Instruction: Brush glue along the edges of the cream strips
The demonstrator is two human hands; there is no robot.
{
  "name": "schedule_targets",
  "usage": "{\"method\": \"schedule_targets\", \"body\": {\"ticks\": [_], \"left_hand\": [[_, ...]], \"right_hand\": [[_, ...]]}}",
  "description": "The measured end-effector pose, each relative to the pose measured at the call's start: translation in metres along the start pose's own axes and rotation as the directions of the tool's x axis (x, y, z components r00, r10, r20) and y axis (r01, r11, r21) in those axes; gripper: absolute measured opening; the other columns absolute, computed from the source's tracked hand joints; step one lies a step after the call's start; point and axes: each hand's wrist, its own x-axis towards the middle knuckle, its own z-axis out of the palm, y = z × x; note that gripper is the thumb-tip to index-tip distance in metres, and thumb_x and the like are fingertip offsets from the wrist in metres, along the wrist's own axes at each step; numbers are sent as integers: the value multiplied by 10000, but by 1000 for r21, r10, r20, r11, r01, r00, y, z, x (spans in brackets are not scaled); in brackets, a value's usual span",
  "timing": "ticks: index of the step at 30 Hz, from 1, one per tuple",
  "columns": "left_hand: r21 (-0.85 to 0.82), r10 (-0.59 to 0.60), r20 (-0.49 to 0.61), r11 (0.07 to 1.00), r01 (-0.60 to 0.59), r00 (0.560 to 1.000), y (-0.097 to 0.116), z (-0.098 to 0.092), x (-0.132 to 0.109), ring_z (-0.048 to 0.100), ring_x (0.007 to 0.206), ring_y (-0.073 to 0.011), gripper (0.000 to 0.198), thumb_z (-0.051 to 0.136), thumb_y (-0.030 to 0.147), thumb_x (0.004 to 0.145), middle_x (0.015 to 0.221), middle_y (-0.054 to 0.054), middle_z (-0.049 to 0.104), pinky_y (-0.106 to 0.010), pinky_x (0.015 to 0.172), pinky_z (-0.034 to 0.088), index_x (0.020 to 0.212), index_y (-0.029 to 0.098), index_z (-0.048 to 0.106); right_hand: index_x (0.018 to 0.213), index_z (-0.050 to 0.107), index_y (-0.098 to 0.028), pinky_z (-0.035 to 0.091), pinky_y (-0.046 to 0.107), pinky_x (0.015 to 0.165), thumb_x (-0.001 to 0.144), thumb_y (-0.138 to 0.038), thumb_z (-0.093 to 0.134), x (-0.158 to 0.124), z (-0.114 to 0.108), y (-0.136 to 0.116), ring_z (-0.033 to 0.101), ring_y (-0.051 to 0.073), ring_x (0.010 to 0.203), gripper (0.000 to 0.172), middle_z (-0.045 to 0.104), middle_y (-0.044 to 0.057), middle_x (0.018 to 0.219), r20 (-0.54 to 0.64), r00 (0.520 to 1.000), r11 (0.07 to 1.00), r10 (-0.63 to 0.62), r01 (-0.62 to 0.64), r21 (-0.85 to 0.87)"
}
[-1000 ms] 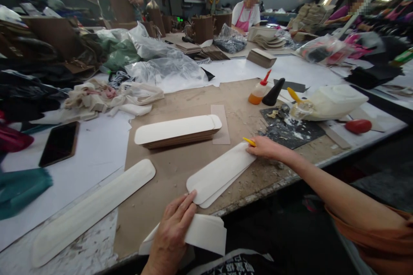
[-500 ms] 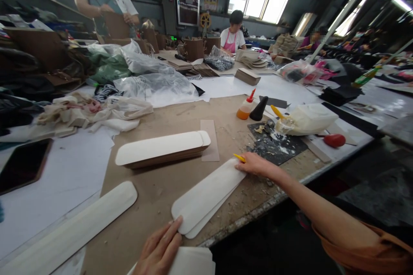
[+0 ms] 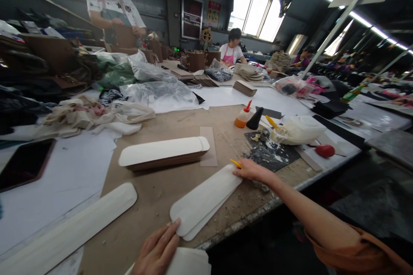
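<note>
Steadying the upper white strip (image 3: 206, 197) at both ends was the step in hand, as I judged it. That strip lay slantwise on the brown-covered surface (image 3: 155, 187), near its front edge, overlapping a lower white strip (image 3: 195, 229) that showed along its near side. The left hand (image 3: 158, 247) had its fingers nearly straight and close together, tips at the rounded near end; white sheets (image 3: 191, 261) lay partly behind that hand, and whether it gripped them I could not tell. The right hand (image 3: 253, 169) had its fingers closed round a yellow tool (image 3: 235, 163) at the strip's far end. Doing this well probably called for light, flat fingertips, since a hard push could have skewed the upper strip over the lower one. The tool's tip was best held clear of the pale faces. Clean fingers mattered too, I judged, with a white-smeared dark board (image 3: 284, 161) near the right hand.
</note>
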Motion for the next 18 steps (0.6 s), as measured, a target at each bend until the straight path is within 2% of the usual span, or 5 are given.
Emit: {"method": "schedule_targets", "body": {"ticks": [4,8,10,14,18], "left_hand": [[4,-92,-30,996,92,995,7,4,0,542,1057,-204,298,308,228,914,1174,-88,610,-293,855,485,1083,167,546],[-54,-124,-52,991,121,991,12,4,1,522,1078,-208,286,364,139,868,1192,-95,597,-300,889,465,1099,155,532],[-87,-152,-44,985,148,987,13,3,1,513,1089,-215,289,398,113,843,1203,-95,590,-310,895,460,1097,154,529],[-109,-183,-42,978,177,982,15,0,2,519,1084,-223,308,408,82,821,1210,-96,585,-322,897,456,1095,157,528],[-140,-197,-56,972,188,979,16,1,3,516,1096,-216,303,406,75,831,1205,-96,589,-324,906,452,1092,162,530]], "right_hand": [[804,652,-129,375,225,586,770,-267,600,1,-4,3,610,209,791,152,659,67,802,-18,999,999,48,-48,-17],[858,621,-97,403,259,620,761,-184,588,-6,-20,11,600,270,889,134,648,138,889,-117,986,993,120,-120,7],[817,609,-101,412,253,590,792,-186,556,-13,-26,9,617,249,818,103,647,119,807,-128,984,991,125,-117,71],[763,571,-124,400,203,436,895,-224,413,-24,-18,-19,560,126,495,229,610,34,621,-22,997,945,70,-59,322],[784,561,-120,485,183,455,926,-252,405,-21,-2,-41,581,99,497,248,631,35,648,109,994,821,7,-68,568]]}}
